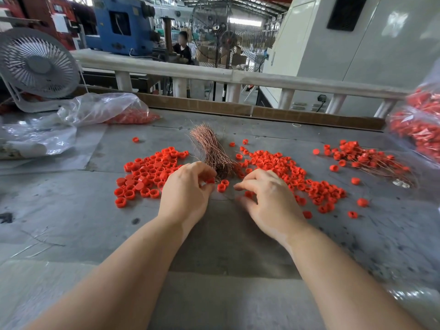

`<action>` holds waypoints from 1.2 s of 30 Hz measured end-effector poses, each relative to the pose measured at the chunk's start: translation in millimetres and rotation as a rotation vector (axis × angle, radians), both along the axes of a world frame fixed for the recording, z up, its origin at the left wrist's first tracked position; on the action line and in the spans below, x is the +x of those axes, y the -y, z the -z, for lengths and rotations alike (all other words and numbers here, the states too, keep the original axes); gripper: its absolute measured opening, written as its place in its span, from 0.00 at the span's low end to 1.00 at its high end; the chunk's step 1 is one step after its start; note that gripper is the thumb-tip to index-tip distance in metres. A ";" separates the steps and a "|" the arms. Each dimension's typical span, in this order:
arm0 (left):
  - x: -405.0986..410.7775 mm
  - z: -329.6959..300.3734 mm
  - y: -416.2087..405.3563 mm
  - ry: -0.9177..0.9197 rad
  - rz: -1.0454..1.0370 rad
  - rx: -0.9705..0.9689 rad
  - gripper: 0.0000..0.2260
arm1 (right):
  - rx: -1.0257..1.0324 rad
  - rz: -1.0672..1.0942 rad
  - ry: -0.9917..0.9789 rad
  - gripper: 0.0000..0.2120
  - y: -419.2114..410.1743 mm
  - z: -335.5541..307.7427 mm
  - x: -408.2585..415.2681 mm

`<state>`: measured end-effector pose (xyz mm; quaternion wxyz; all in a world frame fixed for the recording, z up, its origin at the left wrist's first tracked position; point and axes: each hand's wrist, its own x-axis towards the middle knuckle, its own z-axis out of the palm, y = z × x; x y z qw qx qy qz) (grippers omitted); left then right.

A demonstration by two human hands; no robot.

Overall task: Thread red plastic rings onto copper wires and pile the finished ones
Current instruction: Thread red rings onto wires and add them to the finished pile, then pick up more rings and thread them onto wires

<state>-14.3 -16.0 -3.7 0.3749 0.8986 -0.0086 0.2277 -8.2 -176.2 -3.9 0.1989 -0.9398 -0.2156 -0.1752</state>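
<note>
Bright red plastic rings (152, 173) lay scattered across a dull grey, stained desk (71, 206). A bundle of copper wires (212, 148) was a shiny pinkish brown. The finished pile (366, 158) mixed red with thin copper strands. Clear plastic bags (100, 110) showed red through them. A desk fan (38, 65) was pale grey, and a machine (119, 25) behind was blue.

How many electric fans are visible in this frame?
2. A white desk fan stands at the table's far left corner; a black pedestal fan stands on the factory floor beyond the white railing. Others may be hidden behind machinery.
</note>
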 end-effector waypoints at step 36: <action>-0.5 -2.2 6.2 0.069 0.029 -0.327 0.09 | 0.043 -0.035 0.031 0.01 -3.3 0.2 -1.4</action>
